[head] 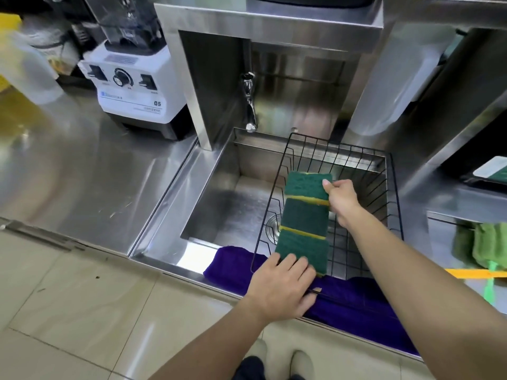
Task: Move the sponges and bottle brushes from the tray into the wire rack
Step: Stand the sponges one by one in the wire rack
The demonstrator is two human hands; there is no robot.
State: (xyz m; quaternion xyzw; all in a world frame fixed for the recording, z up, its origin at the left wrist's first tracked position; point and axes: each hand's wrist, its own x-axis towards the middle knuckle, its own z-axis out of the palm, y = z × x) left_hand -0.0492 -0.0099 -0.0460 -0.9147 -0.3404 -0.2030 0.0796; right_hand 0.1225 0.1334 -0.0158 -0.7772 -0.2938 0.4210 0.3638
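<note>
Three green sponges with yellow edges (304, 223) stand in a row, one behind the other, inside the black wire rack (384, 187) that sits over the sink. My left hand (285, 286) presses its fingers against the near end of the row at the rack's front rim. At the far end, my right hand (341, 198) pinches the right edge of the farthest sponge. A dark tray (491, 174) with something green in it lies at the right edge of the view. No bottle brushes are visible.
The steel sink (219, 209) has a tap (249, 105) at its back. A purple cloth (233, 267) hangs over the sink's front edge under the rack. A white blender (131, 89) stands on the left counter. Green cloths (485, 248) hang at the right.
</note>
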